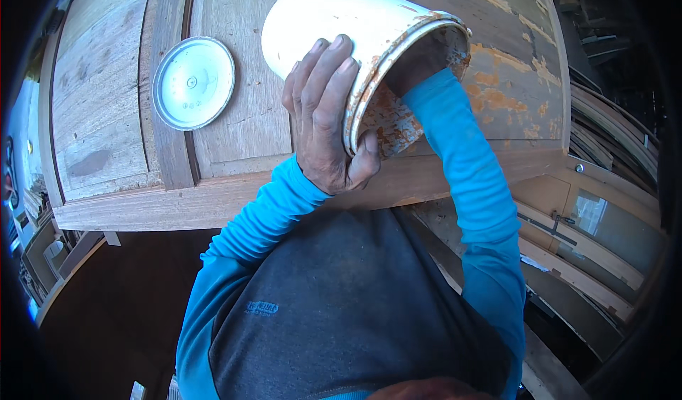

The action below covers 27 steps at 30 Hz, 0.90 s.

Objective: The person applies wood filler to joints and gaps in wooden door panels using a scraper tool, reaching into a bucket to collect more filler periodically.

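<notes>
A white plastic bucket point(327, 20) lies tipped on its side on a paneled wooden door point(245, 126). Its mouth faces right and toward me, with orange-brown paste smeared on the rim and inner wall. My left hand point(321, 123) steadies it, the fingers spread along the outer wall and the thumb hooked at the rim. Deep in the mouth is my right hand point(419, 67), the blue sleeve entering past the rim. Shadow and the bucket wall hide its fingers and anything they hold. The round white lid point(192, 84) rests on the door, left of the bucket.
Patches of orange-brown filler point(497, 94) mark the door's right part. The door's near edge point(142, 210) runs in front of my body. Stacked boards point(611, 137) and a framed panel with a metal bolt point(558, 222) stand at the right. A dark round surface point(121, 307) lies below left.
</notes>
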{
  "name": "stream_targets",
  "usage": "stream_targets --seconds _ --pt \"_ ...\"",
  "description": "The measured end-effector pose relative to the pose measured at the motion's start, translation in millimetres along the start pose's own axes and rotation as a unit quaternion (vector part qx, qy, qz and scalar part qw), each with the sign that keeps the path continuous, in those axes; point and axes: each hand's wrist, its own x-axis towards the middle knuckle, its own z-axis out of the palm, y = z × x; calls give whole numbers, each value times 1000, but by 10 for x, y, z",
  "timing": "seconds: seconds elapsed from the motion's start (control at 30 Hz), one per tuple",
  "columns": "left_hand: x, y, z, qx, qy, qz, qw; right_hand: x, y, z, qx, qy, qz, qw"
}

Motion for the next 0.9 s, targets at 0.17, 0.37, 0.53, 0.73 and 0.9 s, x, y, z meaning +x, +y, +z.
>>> stream_targets --seconds 0.17,0.37,0.53,0.73,0.9 --pt "-50 39 16 13 0 4 1000 -111 -37 -120 50 -83 19 995" --pt "8 24 50 -8 31 2 999 -377 80 -149 196 -56 -118 972" --pt "6 -83 -40 -98 60 -69 991 -612 125 -506 402 -21 -35 915" --pt "181 -151 -295 -181 110 -204 956 -798 148 -804 655 6 109 748" --pt "337 -342 -458 -171 196 -230 938 -993 389 -705 738 117 167 643"
